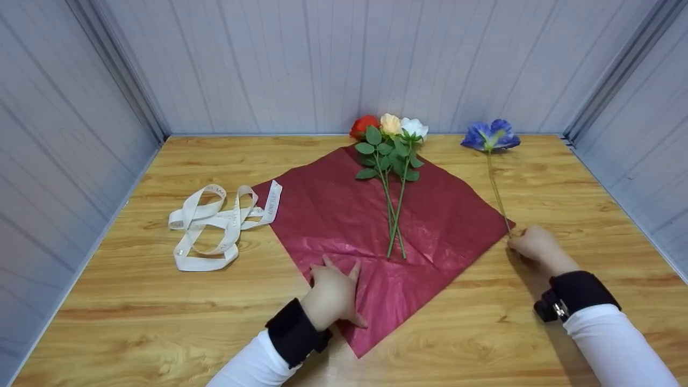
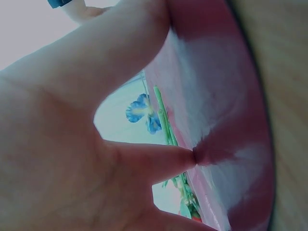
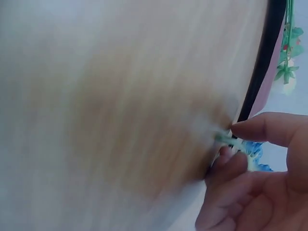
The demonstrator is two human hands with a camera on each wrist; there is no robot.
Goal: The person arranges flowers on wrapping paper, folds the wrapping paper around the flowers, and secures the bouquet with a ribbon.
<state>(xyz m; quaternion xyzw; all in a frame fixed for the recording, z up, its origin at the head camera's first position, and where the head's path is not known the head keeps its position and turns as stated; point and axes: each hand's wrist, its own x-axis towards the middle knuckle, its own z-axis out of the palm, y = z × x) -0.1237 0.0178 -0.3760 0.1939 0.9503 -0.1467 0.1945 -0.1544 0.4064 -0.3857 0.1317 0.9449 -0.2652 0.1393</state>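
A dark red sheet of wrapping paper (image 1: 333,215) lies on the table like a diamond. My left hand (image 1: 332,293) rests on its lower left part with fingers spread; the left wrist view shows a fingertip (image 2: 185,156) touching the paper. At the right, my right hand (image 1: 540,248) pinches the lower end of the stem of a blue flower (image 1: 492,137), beside the paper's right corner. The stem end (image 3: 224,138) shows between thumb and finger in the right wrist view. A red rose (image 1: 364,127), a peach rose (image 1: 391,124) and a white rose (image 1: 414,128) lie on the paper, stems crossing.
A loosely looped white printed ribbon (image 1: 207,220) lies left of the paper, one end over the paper's left corner. Pale panel walls (image 1: 333,64) enclose the wooden table (image 1: 134,312) at the back and both sides.
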